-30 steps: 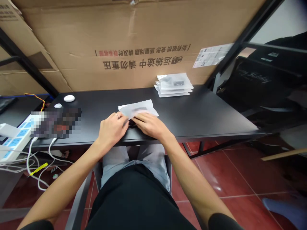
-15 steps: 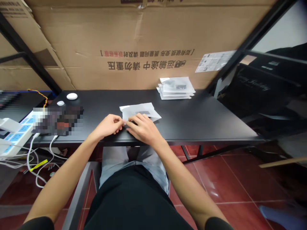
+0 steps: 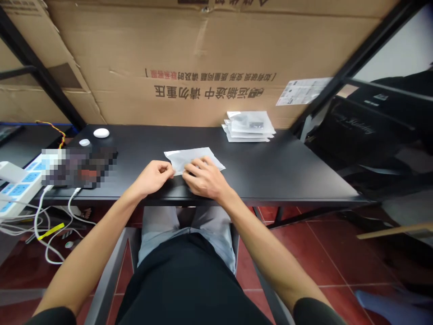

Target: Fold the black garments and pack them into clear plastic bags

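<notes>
Two hands sit at the middle of the black desk. The right hand lies spread on a flat plastic bag, and the left hand curls at the bag's lower left corner, its grip unclear. More bags lie stacked upper right of center; a power strip sits far left.

Frosted white plastic pouch, flat, wrinkled, lying roughly level on black desktop; contents hard to make out. Right hand rests on its lower right part, left hand at its left edge.
</notes>
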